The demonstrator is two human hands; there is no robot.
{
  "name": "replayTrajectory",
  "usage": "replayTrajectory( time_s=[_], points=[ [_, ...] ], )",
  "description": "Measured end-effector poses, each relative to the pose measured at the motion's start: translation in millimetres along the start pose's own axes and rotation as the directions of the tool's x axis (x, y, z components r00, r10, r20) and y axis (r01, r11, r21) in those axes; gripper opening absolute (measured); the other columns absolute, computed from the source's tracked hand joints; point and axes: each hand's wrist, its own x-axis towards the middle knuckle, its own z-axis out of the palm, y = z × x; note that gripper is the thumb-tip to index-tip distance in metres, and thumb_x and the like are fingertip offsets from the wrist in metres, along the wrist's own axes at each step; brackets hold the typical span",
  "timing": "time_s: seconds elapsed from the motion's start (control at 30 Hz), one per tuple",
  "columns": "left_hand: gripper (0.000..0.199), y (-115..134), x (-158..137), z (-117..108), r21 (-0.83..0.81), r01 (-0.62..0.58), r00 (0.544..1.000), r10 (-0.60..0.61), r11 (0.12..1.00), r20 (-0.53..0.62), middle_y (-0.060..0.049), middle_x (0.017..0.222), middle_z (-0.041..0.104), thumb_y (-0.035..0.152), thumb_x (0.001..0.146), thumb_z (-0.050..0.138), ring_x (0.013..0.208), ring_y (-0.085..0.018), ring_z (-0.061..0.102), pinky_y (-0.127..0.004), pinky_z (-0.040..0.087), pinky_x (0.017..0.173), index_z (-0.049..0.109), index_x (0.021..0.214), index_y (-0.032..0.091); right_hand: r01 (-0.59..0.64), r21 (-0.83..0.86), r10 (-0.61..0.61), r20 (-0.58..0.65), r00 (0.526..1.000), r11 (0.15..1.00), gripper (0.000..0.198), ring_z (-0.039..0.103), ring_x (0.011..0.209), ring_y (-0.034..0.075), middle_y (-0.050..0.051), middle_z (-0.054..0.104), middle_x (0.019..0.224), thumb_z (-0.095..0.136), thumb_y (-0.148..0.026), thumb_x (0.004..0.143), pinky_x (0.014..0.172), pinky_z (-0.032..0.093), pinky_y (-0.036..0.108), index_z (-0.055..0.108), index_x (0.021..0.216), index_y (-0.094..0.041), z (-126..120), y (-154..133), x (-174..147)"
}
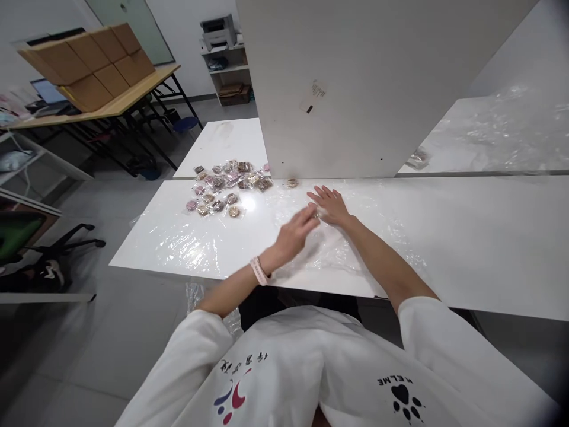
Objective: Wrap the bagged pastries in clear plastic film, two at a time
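Observation:
My right hand (331, 206) lies palm down with its fingers stretched out, over a clear plastic sheet (331, 252) on the white table. Beside it, my left hand (293, 237) has its fingers pressed together near my right thumb; what they hold, if anything, is too small to make out. A pink band circles my left wrist. Farther left spreads a pile of small round treats (231, 178) in clear wrappers, brown, pink and tan. One single wrapped treat (291, 182) sits just beyond my hands, at the foot of the white panel.
A white upright panel (347, 77) stands behind the table (489, 237). More clear film (191, 246) lies at the left and hangs off the front edge. Beyond the panel, at the right, is crumpled plastic (511, 124). Cardboard boxes (102, 65) stand on a desk far left.

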Motion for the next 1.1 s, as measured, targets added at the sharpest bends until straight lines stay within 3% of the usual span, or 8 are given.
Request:
replayTrajectory(
  time_s=[0.13,0.23,0.3,0.47,0.6,0.73,0.9,1.1],
  points=[
    [0.039,29,-36,32,-0.053,0.016,0.966,-0.002,0.998,0.258,-0.016,0.162,0.03,0.02,0.098,0.047,0.153,-0.033,0.019,-0.056,0.04,0.114,0.049,0.137,0.021,-0.003,0.1,0.005,-0.012,1.0,0.995,0.061,0.021,0.152,0.025,0.003,0.03,0.163,0.022,-0.054,0.102,0.122,0.016,0.051,0.041,0.153,-0.027,-8,1,3],
    [0.063,33,-45,23,-0.101,0.054,0.955,-0.022,0.993,0.295,-0.016,0.167,0.012,0.043,0.095,0.058,0.154,-0.037,0.003,-0.063,0.029,0.118,0.035,0.151,0.027,-0.044,0.27,0.072,-0.096,0.993,0.962,0.061,0.032,0.147,0.025,0.005,0.041,0.158,0.021,-0.053,0.102,0.119,0.026,0.049,0.043,0.152,-0.025,-23,-6,-15],
    [0.074,34,-56,6,-0.122,0.063,0.96,-0.027,0.991,0.279,-0.015,0.167,0.009,0.051,0.091,0.062,0.155,-0.036,0.002,-0.062,0.027,0.119,0.029,0.154,0.03,0.021,0.334,0.034,-0.156,0.987,0.942,0.059,0.035,0.145,0.026,0.005,0.045,0.155,0.023,-0.054,0.102,0.117,0.03,0.049,0.047,0.149,-0.028,-32,-15,-40],
    [0.059,33,-108,-24,-0.079,0.139,0.944,-0.108,0.987,0.312,-0.015,0.157,0.039,0.049,0.091,0.062,0.151,-0.031,0.026,-0.058,0.026,0.122,0.045,0.142,0.024,0.245,0.3,-0.238,-0.058,0.969,0.922,0.051,0.037,0.142,0.029,0.003,0.047,0.153,0.039,-0.057,0.099,0.115,0.033,0.049,0.057,0.14,-0.032,-31,-41,-114],
    [0.04,32,-133,-27,-0.054,0.189,0.941,-0.166,0.98,0.294,-0.011,0.153,0.046,0.042,0.098,0.052,0.151,-0.025,0.03,-0.054,0.023,0.124,0.051,0.134,0.024,0.205,0.343,-0.166,-0.139,0.976,0.917,0.046,0.048,0.128,0.027,0.009,0.06,0.134,0.045,-0.054,0.098,0.106,0.042,0.044,0.064,0.131,-0.027,-26,-38,-144],
    [0.034,31,-135,-26,-0.07,0.201,0.952,-0.178,0.977,0.251,-0.011,0.15,0.051,0.038,0.099,0.053,0.148,-0.024,0.035,-0.053,0.025,0.123,0.056,0.129,0.022,0.16,0.355,-0.112,-0.154,0.982,0.921,0.042,0.052,0.117,0.027,0.01,0.063,0.122,0.041,-0.048,0.1,0.097,0.048,0.044,0.066,0.126,-0.026,-31,-25,-159],
    [0.018,24,-134,-21,-0.134,0.221,0.97,-0.203,0.966,0.137,-0.008,0.132,0.067,0.03,0.1,0.05,0.134,-0.022,0.054,-0.051,0.038,0.117,0.066,0.106,0.023,0.133,0.216,-0.096,-0.178,0.979,0.967,0.041,0.051,0.123,0.03,0.01,0.06,0.132,0.042,-0.045,0.1,0.101,0.045,0.048,0.063,0.131,-0.028,-45,-29,-191],
    [0.016,20,-147,-25,-0.289,0.309,0.95,-0.309,0.906,0.05,-0.006,0.115,0.075,0.031,0.097,0.054,0.121,-0.023,0.065,-0.051,0.045,0.111,0.068,0.091,0.024,0.121,0.182,-0.089,-0.172,0.981,0.976,0.044,0.054,0.126,0.031,0.009,0.061,0.135,0.052,-0.053,0.095,0.101,0.046,0.048,0.061,0.132,-0.031,-38,-39,-262]
  ],
)
